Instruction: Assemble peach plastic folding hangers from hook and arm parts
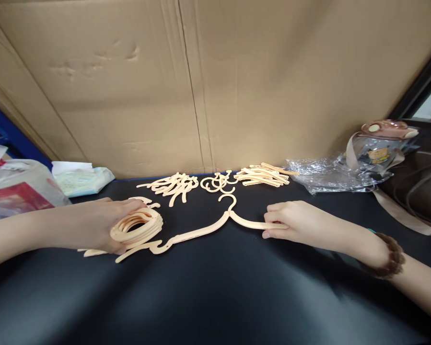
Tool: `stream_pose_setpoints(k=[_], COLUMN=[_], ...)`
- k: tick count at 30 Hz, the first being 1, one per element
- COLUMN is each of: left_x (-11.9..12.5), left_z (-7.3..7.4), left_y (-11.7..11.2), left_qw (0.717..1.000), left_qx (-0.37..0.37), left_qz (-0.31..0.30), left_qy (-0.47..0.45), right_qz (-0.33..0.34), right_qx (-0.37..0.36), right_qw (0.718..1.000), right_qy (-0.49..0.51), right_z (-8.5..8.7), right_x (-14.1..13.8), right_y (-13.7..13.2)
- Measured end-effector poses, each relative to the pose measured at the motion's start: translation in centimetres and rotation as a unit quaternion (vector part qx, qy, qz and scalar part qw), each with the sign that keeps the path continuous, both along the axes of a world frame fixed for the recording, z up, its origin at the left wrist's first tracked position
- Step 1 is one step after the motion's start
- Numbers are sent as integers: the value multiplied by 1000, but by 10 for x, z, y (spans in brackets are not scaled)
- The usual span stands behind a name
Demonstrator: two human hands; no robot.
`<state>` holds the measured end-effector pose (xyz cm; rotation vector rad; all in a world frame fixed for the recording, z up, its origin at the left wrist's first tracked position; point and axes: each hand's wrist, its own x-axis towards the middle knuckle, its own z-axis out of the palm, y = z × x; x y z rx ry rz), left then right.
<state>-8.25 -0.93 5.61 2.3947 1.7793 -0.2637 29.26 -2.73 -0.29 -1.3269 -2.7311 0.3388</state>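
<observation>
A beige clothes hanger [201, 232] lies on the black tabletop, its two arms spread and its hook [227, 197] pointing away from me. My right hand [290, 220] pinches the end of the hanger's right arm between thumb and fingers. At the left, my left hand [103, 223] is closed around the side of a stack of curved beige hanger parts [146, 230], fingers over the top and thumb near the bottom. The left end of the spread hanger lies beside this stack, close to loose curved strips. Part of the stack is hidden under my left hand.
Along the back lie piles of curved beige pieces [175, 186], small hooks [218, 182] and straighter strips [263, 175]. Crumpled clear plastic [323, 175] and a clear strapped bottle [375, 148] stand right. A tissue pack [84, 181] and plastic bag [24, 184] sit left. Cardboard [136, 96] walls the back.
</observation>
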Motion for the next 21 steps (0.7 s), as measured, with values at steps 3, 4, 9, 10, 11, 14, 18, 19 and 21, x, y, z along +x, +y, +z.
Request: stream_pose_setpoints(k=[3,4,9,10,11,14,18,19,21], left_x=[2,2,3,4,4,8,9,8,6], left_z=[5,6,7,7,7,9,10,8,4], left_y=[1,1,0,-1,-1,-4,-5,-6,-5], left_qw=[998,998,997,997,997,997,998,998,998], left_qx=[-56,-65,-76,-75,-73,-61,-53,-53,-45], left_qz=[-14,-15,-31,-33,-37,-45,-31,-31,-33], left_qy=[-4,-5,-7,-8,-9,-4,21,25,26], right_qz=[-1,-2,-3,-3,-2,-1,0,1,0], right_qx=[2,1,0,0,0,2,3,1,2], right_qw=[1000,1000,1000,1000,1000,1000,1000,1000,1000], right_qy=[-5,-6,-9,-10,-9,-6,-7,-7,-8], right_z=[-1,-1,0,0,0,0,0,0,0], right_x=[0,0,-1,-1,-1,-1,-1,-1,-1], right_y=[1,1,0,0,0,-1,-1,-1,0])
